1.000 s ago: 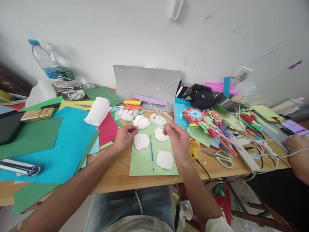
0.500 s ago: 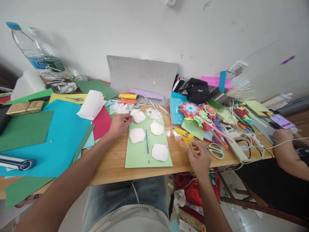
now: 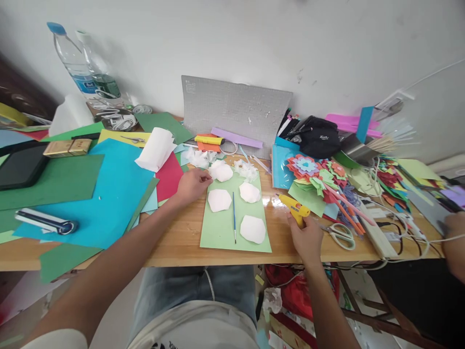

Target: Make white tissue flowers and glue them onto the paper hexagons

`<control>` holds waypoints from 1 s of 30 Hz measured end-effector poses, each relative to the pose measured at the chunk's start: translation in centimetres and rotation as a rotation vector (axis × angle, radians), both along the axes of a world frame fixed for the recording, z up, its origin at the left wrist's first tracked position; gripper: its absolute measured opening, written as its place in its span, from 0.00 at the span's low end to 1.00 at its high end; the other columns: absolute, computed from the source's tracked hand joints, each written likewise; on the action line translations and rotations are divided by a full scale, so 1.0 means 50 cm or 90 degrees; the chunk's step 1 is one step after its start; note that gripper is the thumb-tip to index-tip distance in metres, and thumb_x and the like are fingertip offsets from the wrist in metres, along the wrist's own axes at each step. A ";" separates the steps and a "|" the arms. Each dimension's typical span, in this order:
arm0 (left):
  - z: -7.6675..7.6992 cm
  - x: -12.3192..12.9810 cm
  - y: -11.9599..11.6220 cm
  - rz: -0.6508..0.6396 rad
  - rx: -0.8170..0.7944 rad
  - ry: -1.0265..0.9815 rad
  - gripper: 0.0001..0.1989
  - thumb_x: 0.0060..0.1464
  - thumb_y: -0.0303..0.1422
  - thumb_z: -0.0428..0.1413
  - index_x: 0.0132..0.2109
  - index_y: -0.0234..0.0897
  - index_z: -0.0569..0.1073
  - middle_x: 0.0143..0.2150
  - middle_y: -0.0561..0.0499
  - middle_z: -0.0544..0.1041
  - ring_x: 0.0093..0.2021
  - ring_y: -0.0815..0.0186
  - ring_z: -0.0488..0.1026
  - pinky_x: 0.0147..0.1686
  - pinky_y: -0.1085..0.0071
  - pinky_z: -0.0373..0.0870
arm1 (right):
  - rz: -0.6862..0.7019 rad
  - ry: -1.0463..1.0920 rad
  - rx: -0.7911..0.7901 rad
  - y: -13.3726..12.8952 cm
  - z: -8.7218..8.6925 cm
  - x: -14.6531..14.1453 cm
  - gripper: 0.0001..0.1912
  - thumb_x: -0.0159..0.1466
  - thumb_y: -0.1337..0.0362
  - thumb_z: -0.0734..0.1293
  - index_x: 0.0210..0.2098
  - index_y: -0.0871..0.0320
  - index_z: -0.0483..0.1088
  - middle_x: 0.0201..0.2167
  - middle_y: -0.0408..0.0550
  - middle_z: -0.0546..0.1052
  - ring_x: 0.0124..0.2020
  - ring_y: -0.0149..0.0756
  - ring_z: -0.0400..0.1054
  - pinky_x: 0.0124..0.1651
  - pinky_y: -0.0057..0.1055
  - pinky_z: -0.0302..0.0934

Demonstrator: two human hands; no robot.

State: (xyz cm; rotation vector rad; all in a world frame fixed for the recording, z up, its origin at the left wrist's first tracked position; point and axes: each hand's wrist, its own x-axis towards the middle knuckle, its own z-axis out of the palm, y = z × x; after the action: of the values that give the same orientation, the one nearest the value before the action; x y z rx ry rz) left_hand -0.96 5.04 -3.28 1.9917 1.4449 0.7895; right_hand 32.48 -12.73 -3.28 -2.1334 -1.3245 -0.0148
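A light green sheet (image 3: 218, 232) lies on the wooden table with several white paper pieces on it, among them a lower right piece (image 3: 253, 229). Between them rests a thin blue paintbrush (image 3: 234, 218). My left hand (image 3: 194, 186) pinches at the left edge of the upper left white piece (image 3: 221, 171). To the right of the sheet, my right hand (image 3: 307, 237) has its fingers wrapped round the handle of a yellow glue gun (image 3: 295, 207), whose nozzle points left. Scissors (image 3: 341, 235) lie just right of that hand.
Coloured papers (image 3: 119, 184) and a stapler (image 3: 45, 221) cover the left side. Two bottles (image 3: 74, 63) stand at the back left. Paper flowers (image 3: 307, 166), a black pouch (image 3: 319, 137) and a power strip (image 3: 378, 232) are at right. A person's hand (image 3: 454, 237) is at the far right.
My right hand has closed on the glue gun's handle, where its fingers were apart beside it before. The view has shifted to the left. My left hand stays at the upper left white piece.
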 end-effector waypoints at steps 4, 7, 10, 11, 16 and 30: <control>-0.020 -0.003 0.004 -0.042 0.014 0.027 0.09 0.54 0.36 0.56 0.34 0.39 0.81 0.35 0.50 0.78 0.32 0.65 0.71 0.30 0.70 0.63 | 0.079 0.084 0.065 0.004 0.051 -0.055 0.20 0.62 0.50 0.66 0.40 0.63 0.74 0.34 0.54 0.78 0.34 0.42 0.69 0.40 0.36 0.61; -0.027 -0.009 0.006 -0.061 0.035 0.042 0.09 0.54 0.36 0.56 0.34 0.40 0.81 0.36 0.50 0.79 0.32 0.64 0.72 0.30 0.70 0.63 | 0.240 0.159 0.021 0.044 0.092 -0.123 0.17 0.64 0.52 0.64 0.41 0.60 0.74 0.36 0.51 0.78 0.35 0.40 0.70 0.39 0.34 0.61; -0.028 -0.014 0.004 -0.082 0.053 0.045 0.09 0.54 0.34 0.55 0.34 0.41 0.81 0.37 0.50 0.79 0.34 0.64 0.73 0.32 0.70 0.64 | 0.346 0.113 -0.044 0.107 0.109 -0.190 0.14 0.65 0.54 0.64 0.35 0.58 0.72 0.31 0.47 0.75 0.31 0.36 0.67 0.36 0.31 0.59; -0.027 -0.016 0.003 -0.087 0.055 0.045 0.10 0.54 0.34 0.55 0.34 0.41 0.81 0.38 0.50 0.79 0.34 0.64 0.73 0.32 0.70 0.64 | 0.376 0.097 -0.054 0.128 0.109 -0.209 0.13 0.65 0.54 0.63 0.33 0.58 0.70 0.30 0.46 0.74 0.30 0.36 0.67 0.35 0.30 0.58; -0.024 -0.016 0.000 -0.096 0.053 0.061 0.10 0.54 0.34 0.54 0.35 0.40 0.81 0.38 0.50 0.80 0.36 0.63 0.74 0.33 0.70 0.65 | 0.381 0.054 -0.095 0.194 0.077 -0.257 0.13 0.65 0.54 0.62 0.35 0.58 0.70 0.32 0.48 0.76 0.32 0.38 0.68 0.35 0.30 0.58; -0.023 -0.012 0.000 -0.098 0.044 0.065 0.09 0.54 0.33 0.55 0.34 0.40 0.81 0.38 0.49 0.80 0.37 0.61 0.74 0.32 0.70 0.65 | 0.356 -0.033 -0.153 0.224 0.053 -0.268 0.16 0.66 0.54 0.60 0.34 0.59 0.71 0.31 0.51 0.78 0.32 0.40 0.70 0.35 0.30 0.56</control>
State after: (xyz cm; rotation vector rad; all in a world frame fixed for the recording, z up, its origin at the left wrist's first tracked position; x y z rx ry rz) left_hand -1.57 5.05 -4.41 2.1942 1.3155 0.6880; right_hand 19.08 -1.51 -0.65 -1.8805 -1.9952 0.3348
